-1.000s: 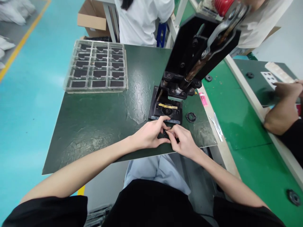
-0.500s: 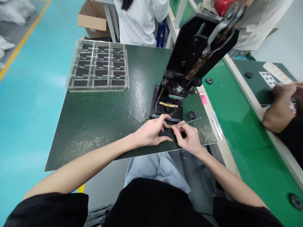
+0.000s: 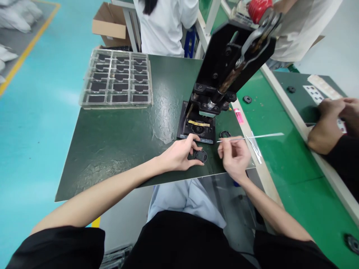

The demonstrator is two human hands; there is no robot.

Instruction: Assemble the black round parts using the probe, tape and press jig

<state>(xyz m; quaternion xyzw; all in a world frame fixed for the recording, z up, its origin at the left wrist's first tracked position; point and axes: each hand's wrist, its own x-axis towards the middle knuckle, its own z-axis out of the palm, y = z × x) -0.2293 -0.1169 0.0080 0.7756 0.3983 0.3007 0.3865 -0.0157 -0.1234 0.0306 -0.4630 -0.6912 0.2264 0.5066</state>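
My left hand point(image 3: 183, 152) rests on the dark green bench with thumb and fingers closed around the edge of a round black plastic part point(image 3: 201, 155). Small fittings show inside that part's rim. To its right, slightly blurred, my right hand point(image 3: 235, 155) pinches a thin, pale strip point(image 3: 263, 136) that sticks out to the right over the bench edge. A second round black part point(image 3: 225, 134) lies just behind my right hand. Directly beyond my left hand stands a black hand press point(image 3: 199, 129), with a yellow strip across its fixture.
A clear compartment tray point(image 3: 114, 78) with dark pieces sits at the back left. Thin white strips point(image 3: 255, 149) and a pink label point(image 3: 238, 116) lie along the right ledge. Beyond runs a green conveyor point(image 3: 280, 157) with black round parts; a co-worker's hands point(image 3: 331, 119) are past it.
My right hand has moved right, away from the round part, carrying the thin strip, which now reaches farther right. My left hand stays at the part.
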